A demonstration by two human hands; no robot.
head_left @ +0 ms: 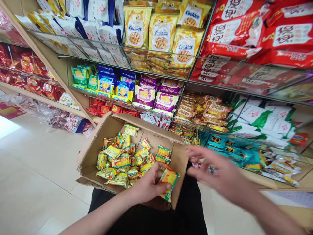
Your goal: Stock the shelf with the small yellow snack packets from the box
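My left hand (153, 182) is closed around a small orange and yellow snack packet with green edges (170, 181), held over the near right corner of a cardboard box (97, 122). The box rests on my lap, and several similar small packets (122, 161) lie loose inside it. To the right of the box my right hand (212, 166) is in the air, smeared by motion. Its fingers point left and look spread, and no packet shows in it.
Glass-fronted shelves face me. They hold yellow cookie packs (162, 32), red biscuit packs (230, 32), purple biscuit packs (166, 99) and blue-green packets (226, 150). Clear plastic bags (52, 114) lie on the tiled floor (36, 182) at the left.
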